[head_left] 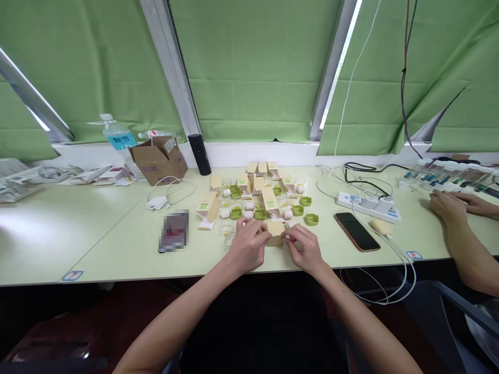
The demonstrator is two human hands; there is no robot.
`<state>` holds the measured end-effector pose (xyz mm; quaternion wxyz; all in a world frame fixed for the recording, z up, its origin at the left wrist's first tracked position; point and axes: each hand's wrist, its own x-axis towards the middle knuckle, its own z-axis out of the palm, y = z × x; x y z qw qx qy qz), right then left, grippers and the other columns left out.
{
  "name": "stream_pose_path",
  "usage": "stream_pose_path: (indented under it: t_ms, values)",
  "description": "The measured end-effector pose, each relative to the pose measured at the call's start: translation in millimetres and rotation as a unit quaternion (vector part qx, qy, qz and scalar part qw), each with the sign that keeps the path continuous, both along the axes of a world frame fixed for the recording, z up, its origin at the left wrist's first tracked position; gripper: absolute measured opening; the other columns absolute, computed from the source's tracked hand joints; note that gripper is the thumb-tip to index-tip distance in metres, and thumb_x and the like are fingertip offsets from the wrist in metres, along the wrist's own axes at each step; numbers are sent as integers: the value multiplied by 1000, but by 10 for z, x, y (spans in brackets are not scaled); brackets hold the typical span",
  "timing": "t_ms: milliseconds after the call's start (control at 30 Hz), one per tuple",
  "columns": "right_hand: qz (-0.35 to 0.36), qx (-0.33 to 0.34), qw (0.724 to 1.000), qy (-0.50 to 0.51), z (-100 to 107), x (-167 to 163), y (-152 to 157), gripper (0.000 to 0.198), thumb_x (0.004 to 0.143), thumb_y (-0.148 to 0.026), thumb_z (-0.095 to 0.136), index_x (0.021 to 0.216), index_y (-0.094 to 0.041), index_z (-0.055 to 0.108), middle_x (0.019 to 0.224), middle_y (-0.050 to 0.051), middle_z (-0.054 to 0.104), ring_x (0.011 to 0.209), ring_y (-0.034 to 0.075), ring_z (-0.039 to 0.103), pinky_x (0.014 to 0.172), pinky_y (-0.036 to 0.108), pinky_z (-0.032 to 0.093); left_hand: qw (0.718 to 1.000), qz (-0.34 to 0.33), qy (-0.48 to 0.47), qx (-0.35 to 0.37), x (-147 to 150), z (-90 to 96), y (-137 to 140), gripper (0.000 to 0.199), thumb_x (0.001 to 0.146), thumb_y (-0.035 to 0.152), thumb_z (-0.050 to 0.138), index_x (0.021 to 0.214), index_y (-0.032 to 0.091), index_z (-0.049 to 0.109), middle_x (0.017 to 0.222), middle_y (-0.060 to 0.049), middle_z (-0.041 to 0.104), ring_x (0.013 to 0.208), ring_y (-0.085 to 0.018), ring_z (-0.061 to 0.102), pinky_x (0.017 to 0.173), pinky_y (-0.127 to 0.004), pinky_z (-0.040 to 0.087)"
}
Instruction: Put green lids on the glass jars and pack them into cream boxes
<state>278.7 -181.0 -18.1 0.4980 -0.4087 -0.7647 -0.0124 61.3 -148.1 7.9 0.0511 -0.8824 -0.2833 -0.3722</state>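
Head cam: small tan box (pixel 275 229) btwn left hand (pixel 248 245) & right hand (pixel 305 247), both gripping.

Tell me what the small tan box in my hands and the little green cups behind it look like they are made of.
The small tan box, held between the left hand and right hand, looks like matte thin cardboard: flat panels, folded edges. The green cups look like moulded plastic, smooth with rounded rims, though too small to be sure.
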Motion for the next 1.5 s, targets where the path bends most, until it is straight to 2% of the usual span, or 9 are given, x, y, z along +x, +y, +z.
stream_pose_path:
  t_ms: [200, 367, 567, 800, 900, 1033, 1133, 1333, 1500]
  values:
    - [-24, -19, 999, -17, -23, -4, -55, 14, 96, -15, 55, 105, -23, 63, 78, 1, 57, 66, 16, 54, 59, 29, 44, 999, 11, 22, -20, -25, 11, -19, 23, 87, 4, 55, 94, 21, 68, 100, -7, 69, 93, -23, 61, 94, -46, 36]
    - [-87, -42, 995, -6, -65, -92, -88, 16, 96, -24, 57, 112, -23, 56, 85, 2, 62, 67, 17, 57, 59, 30, 47, 996, 37, 26, -78, -15, 67, 57, 38, 88, 5, 52, 121, 21, 62, 125, -12, 69, 116, -29, 63, 105, -49, 38]
    - [-177, -75, 978, -82, -70, -261, -160, 52, 88, -51, 73, 123, -20, 49, 111, 12, 68, 87, 28, 68, 65, 38, 54, 982, 59, 59, -169, 70, 105, 56, 47, 87, 8, 55, 132, 21, 53, 110, -9, 74, 110, -31, 67, 112, -56, 33]
    - [-165, -135, 974, -74, -19, -220, -177, 49, 86, -36, 71, 127, -22, 47, 117, 13, 68, 97, 32, 70, 74, 44, 59, 972, 20, 26, -231, -4, 178, 10, 52, 84, 5, 55, 133, 23, 53, 100, -5, 73, 111, -29, 66, 111, -55, 35]
    - [-144, -173, 974, -31, 54, -151, -151, 48, 83, -35, 73, 123, -24, 49, 113, 10, 70, 96, 30, 70, 76, 44, 60, 969, 19, 19, -246, -71, 231, 62, 50, 84, 9, 60, 132, 25, 55, 112, -7, 73, 118, -32, 63, 110, -56, 37]
    - [-94, -186, 977, 35, 230, -102, -34, 47, 83, -37, 76, 121, -24, 51, 116, 10, 69, 91, 27, 69, 77, 44, 60, 952, -44, -4, -302, -120, 325, 170, 61, 88, 29, 71, 145, 27, 48, 135, -10, 67, 129, -33, 57, 111, -53, 44]
    - [-43, -195, 977, 72, 391, -114, 155, 49, 82, -39, 79, 121, -25, 52, 118, 9, 68, 90, 25, 69, 78, 43, 62, 937, -58, -24, -343, -114, 418, 314, 64, 90, 40, 72, 148, 26, 48, 139, -12, 63, 122, -31, 62, 104, -48, 52]
    - [28, -161, 981, 100, 619, -182, 721, 43, 86, -35, 75, 121, -26, 51, 126, 9, 64, 102, 24, 70, 81, 43, 65, 930, -7, -63, -361, -94, 642, 805, 53, 85, 43, 76, 130, 19, 63, 117, -10, 70, 91, -23, 70, 83, -38, 58]
    - [23, -100, 989, 106, 625, -162, 976, 45, 91, -26, 67, 133, -26, 49, 134, 12, 62, 121, 28, 64, 86, 46, 65, 923, 156, -129, -326, -182, 797, 1586, 39, 86, 39, 77, 115, 14, 67, 103, -8, 76, 88, -22, 72, 81, -33, 57]
